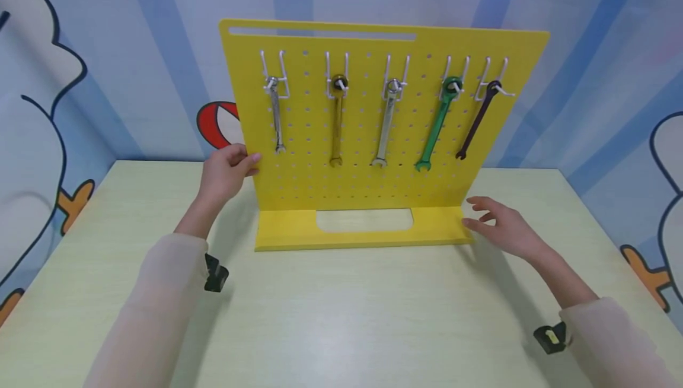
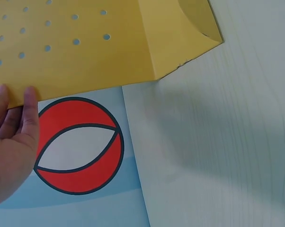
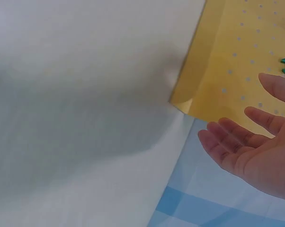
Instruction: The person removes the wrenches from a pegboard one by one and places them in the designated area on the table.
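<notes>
- The board [image 1: 363,183] stands on the table [image 1: 341,305] toward the table's far edge, resting on its base [image 1: 288,231]
- My left hand [image 1: 224,171] pinches the board's left edge, below mid-height, with the thumb on the front
- My right hand [image 1: 504,228] holds nothing, fingers loosely spread beside the base's right end; I cannot tell whether the thumb touches it
- The board looks thin and stiff, so I expect little bending and, by itself, not much weight
- Five wrenches [image 1: 437,128] hang from hooks [image 1: 283,70] on its upper part, which probably makes it top-heavy
- They look hard and hardly fragile but only hang there, so a jolt or a forward tilt could swing them off; the dark wrench [image 1: 477,120] is nearest the board's right edge
- The smooth face may slip under fingertips, so I would grip both side edges, low, near the bend into the base
- One hand alone would likely twist it
- The base's left end looks nicked, perhaps rough to touch
</notes>
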Available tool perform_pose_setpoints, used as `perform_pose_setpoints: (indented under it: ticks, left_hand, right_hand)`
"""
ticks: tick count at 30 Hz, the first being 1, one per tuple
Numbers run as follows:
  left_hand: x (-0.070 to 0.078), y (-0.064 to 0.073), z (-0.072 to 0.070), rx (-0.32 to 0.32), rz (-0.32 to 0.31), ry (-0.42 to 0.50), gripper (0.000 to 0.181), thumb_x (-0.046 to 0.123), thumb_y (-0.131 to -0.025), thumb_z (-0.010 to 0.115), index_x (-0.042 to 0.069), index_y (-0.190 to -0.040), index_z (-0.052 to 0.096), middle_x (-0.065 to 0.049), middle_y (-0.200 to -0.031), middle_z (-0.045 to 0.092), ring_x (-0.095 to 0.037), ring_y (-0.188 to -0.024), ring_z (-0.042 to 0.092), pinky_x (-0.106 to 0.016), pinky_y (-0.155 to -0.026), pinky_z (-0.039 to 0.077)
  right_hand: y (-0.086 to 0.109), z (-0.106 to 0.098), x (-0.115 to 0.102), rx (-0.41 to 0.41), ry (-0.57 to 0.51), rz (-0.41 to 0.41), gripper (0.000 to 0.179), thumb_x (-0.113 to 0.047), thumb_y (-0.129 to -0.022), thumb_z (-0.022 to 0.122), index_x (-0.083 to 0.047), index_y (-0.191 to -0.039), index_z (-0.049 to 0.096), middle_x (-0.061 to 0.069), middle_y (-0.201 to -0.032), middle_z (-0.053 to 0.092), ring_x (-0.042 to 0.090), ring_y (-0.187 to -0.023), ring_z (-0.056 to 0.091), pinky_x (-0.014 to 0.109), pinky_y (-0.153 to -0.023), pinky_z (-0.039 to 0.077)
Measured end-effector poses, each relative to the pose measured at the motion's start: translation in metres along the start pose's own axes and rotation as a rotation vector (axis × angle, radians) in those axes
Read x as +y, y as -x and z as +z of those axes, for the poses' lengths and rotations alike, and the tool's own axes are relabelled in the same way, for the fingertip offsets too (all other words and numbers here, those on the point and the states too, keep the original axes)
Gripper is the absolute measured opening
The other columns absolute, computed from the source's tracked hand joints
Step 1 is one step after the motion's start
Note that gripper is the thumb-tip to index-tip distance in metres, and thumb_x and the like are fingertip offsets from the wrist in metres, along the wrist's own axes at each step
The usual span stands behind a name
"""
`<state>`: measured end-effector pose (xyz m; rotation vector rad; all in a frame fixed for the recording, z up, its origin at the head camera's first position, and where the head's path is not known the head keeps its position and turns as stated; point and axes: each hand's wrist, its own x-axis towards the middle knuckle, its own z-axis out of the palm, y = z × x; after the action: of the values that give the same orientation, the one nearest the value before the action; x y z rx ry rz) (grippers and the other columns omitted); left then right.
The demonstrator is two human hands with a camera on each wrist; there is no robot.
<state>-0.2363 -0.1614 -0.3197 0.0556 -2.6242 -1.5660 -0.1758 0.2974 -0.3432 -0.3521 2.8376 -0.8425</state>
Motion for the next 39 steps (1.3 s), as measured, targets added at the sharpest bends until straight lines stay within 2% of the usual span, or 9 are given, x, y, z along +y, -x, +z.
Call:
perform_pose_setpoints:
  ticks: [8,12,15,18,21,23,26,33,39]
  left_hand:
    - [-0.001,0.000,0.000,0.007,0.011,0.002,0.030,0.023,-0.090,0.056,-0.004,-0.103,0.058,-0.017,-0.100,0.062,-0.024,-0.091,0.064,-0.021,-0.075,0.053]
    - [-0.002,0.000,0.000,0.009,0.014,-0.005,0.030,0.025,-0.090,0.056,-0.004,-0.100,0.058,-0.017,-0.098,0.062,-0.024,-0.090,0.064,-0.021,-0.075,0.053]
    - [-0.002,0.000,0.000,0.012,0.009,-0.007,0.031,0.025,-0.090,0.056,-0.003,-0.101,0.058,-0.017,-0.099,0.062,-0.024,-0.091,0.063,-0.022,-0.076,0.053]
    - [-0.002,-0.001,0.001,0.015,0.003,-0.008,0.031,0.025,-0.090,0.056,-0.003,-0.102,0.058,-0.017,-0.100,0.062,-0.025,-0.091,0.063,-0.023,-0.077,0.053]
    - [-0.002,-0.001,0.002,0.018,0.003,-0.013,0.030,0.025,-0.090,0.056,-0.003,-0.102,0.059,-0.016,-0.099,0.062,-0.024,-0.091,0.063,-0.023,-0.076,0.053]
    - [-0.002,-0.001,0.002,0.020,0.005,-0.017,0.030,0.025,-0.090,0.056,-0.003,-0.102,0.059,-0.016,-0.098,0.062,-0.024,-0.090,0.064,-0.022,-0.076,0.053]
    - [-0.002,0.000,0.002,0.025,0.009,-0.017,0.030,0.024,-0.090,0.056,-0.003,-0.102,0.059,-0.016,-0.097,0.061,-0.024,-0.090,0.063,-0.022,-0.076,0.053]
    - [-0.002,0.001,0.003,0.035,0.004,-0.010,0.030,0.023,-0.091,0.056,-0.004,-0.103,0.059,-0.017,-0.098,0.061,-0.024,-0.090,0.063,-0.023,-0.077,0.053]
    - [-0.001,0.001,0.003,0.035,0.001,-0.013,0.030,0.024,-0.090,0.056,-0.003,-0.103,0.059,-0.017,-0.097,0.061,-0.024,-0.090,0.063,-0.024,-0.078,0.053]
  right_hand:
    - [-0.014,-0.030,-0.019,0.012,-0.005,0.008,0.060,-0.036,-0.095,0.047,0.003,-0.138,0.030,0.026,-0.132,0.039,0.041,-0.112,0.045,0.053,-0.084,0.045]
    - [-0.019,-0.046,-0.030,0.034,-0.057,-0.019,0.057,-0.033,-0.096,0.046,0.003,-0.138,0.030,0.026,-0.132,0.040,0.040,-0.113,0.045,0.054,-0.086,0.045]
    - [-0.022,-0.057,-0.038,0.046,-0.101,-0.009,0.057,-0.034,-0.096,0.045,0.001,-0.138,0.031,0.025,-0.131,0.042,0.038,-0.111,0.047,0.052,-0.086,0.045]
    - [-0.025,-0.067,-0.045,0.059,-0.159,-0.001,0.056,-0.035,-0.096,0.046,0.000,-0.137,0.031,0.023,-0.130,0.043,0.034,-0.109,0.050,0.037,-0.085,0.050]
    - [-0.027,-0.075,-0.051,0.094,-0.229,-0.014,0.053,-0.031,-0.096,0.047,0.000,-0.136,0.033,0.022,-0.129,0.045,0.022,-0.107,0.053,0.020,-0.079,0.050]
    - [-0.029,-0.079,-0.054,0.122,-0.263,-0.025,0.051,-0.029,-0.096,0.048,0.000,-0.135,0.034,0.021,-0.128,0.045,0.014,-0.103,0.054,0.014,-0.076,0.049]
    - [-0.031,-0.083,-0.060,0.149,-0.296,-0.013,0.052,-0.030,-0.095,0.049,0.000,-0.135,0.034,0.019,-0.129,0.044,0.009,-0.101,0.054,0.014,-0.075,0.050]
    - [-0.042,-0.090,-0.069,0.158,-0.398,0.030,0.054,-0.030,-0.094,0.050,-0.002,-0.136,0.031,0.015,-0.132,0.040,0.022,-0.113,0.047,0.017,-0.078,0.050]
    - [-0.048,-0.091,-0.074,0.172,-0.477,0.032,0.050,-0.025,-0.093,0.051,-0.002,-0.134,0.031,0.011,-0.124,0.041,0.020,-0.109,0.048,0.023,-0.082,0.051]
